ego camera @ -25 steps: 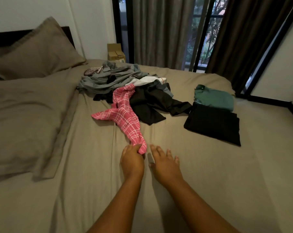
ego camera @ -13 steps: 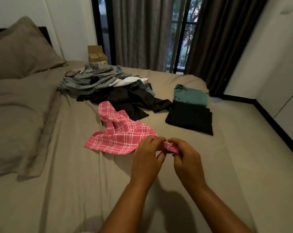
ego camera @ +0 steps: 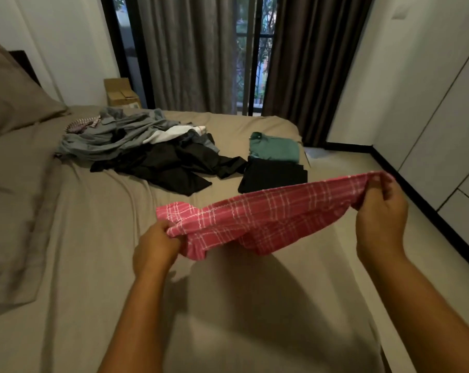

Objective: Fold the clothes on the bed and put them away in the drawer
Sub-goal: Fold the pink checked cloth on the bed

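Observation:
A pink checked garment (ego camera: 265,219) hangs stretched in the air above the bed (ego camera: 93,251). My left hand (ego camera: 158,246) grips its left end low down, and my right hand (ego camera: 381,214) pinches its right end higher up. Further back lies a loose heap of grey, white and black clothes (ego camera: 147,149). To the right of the heap sit a folded green garment (ego camera: 275,149) and a folded black garment (ego camera: 273,176), touching each other.
Brown pillows (ego camera: 15,103) lie at the left of the bed. A cardboard box (ego camera: 121,94) stands behind the bed by the curtains (ego camera: 195,55). White cupboard fronts (ego camera: 443,130) line the right wall, across a strip of floor.
I pulled the pink garment out of the heap toward me, took it with both hands, then lifted it off the bed and spread my hands apart.

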The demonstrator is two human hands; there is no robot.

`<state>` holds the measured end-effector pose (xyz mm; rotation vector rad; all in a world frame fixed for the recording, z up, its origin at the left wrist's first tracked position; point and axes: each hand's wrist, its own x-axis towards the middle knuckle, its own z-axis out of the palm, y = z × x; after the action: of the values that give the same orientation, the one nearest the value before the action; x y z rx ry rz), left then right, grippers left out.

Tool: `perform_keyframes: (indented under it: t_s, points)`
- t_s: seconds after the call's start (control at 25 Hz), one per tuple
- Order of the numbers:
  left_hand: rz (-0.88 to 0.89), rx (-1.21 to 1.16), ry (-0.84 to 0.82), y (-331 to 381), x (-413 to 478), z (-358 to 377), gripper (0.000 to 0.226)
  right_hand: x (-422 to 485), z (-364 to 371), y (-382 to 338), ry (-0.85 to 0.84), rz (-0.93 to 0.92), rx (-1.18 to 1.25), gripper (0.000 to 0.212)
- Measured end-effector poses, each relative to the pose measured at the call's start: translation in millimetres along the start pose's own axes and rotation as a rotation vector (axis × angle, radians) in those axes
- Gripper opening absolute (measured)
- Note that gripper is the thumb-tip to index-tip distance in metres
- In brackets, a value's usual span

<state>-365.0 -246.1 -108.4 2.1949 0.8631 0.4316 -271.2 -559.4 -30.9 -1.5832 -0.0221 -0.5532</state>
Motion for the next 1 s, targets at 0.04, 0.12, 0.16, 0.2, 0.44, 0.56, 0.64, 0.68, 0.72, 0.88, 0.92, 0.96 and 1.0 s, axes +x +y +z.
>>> perform_keyframes:
  t_s: [0.04,0.12,0.16,0.2,0.44,0.56,0.64,0.68,0.72,0.88,0.92,0.96,1.0]
  points:
    - [-0.008,-0.181,-0.051,1.5,1.8,-4.9,0.005,6.6,-6.2,-4.4,-0.018,0.021,-0.056,0.027]
    - [-0.048,-0.561,-0.184,10.5,0.4,-19.6,0.014,17.5,-18.6,-12.9,-0.154,0.074,-0.208,0.037]
    - [-0.034,-0.704,-0.263,16.6,-2.6,-27.5,0.02,22.4,-25.9,-18.7,-0.25,0.123,-0.263,0.038]
    - [-0.006,-0.837,-0.315,23.1,-5.2,-36.5,0.024,24.6,-31.3,-28.9,-0.346,0.2,-0.277,0.036]
    - [-0.307,-0.971,-0.564,21.0,-3.4,-29.4,0.031,22.4,-26.6,-24.5,-0.609,0.759,0.381,0.052]
    - [-0.457,-0.795,-0.7,9.0,-6.8,-4.1,0.033,-8.7,-30.7,32.1,-0.722,1.002,0.257,0.091]
    - [-0.483,-1.144,-0.663,6.3,0.0,-3.7,0.034,-11.7,-39.2,55.2,-0.635,1.014,0.471,0.104]
    - [-0.416,-1.305,-0.669,6.4,3.5,-10.7,0.038,-9.5,-43.7,56.7,-0.621,0.976,0.607,0.108]
    - [-0.314,-1.328,-0.722,6.8,5.3,-15.3,0.048,-8.1,-46.6,56.0,-0.643,0.935,0.643,0.106]
    - [-0.086,-0.896,-0.866,9.9,-8.7,-7.1,0.05,-11.3,-53.7,67.4,-0.787,0.843,0.235,0.069]
    - [-0.088,-0.957,-0.797,14.2,-11.0,-5.7,0.032,-8.4,-54.3,68.6,-0.732,0.831,0.214,0.054]
    - [-0.104,-1.047,-0.717,16.3,-9.3,-6.1,0.022,-3.7,-54.8,67.3,-0.683,0.82,0.226,0.041]
    - [-0.094,-1.113,-0.644,18.6,-6.8,-9.7,0.018,1.5,-55.7,62.8,-0.658,0.804,0.216,0.034]
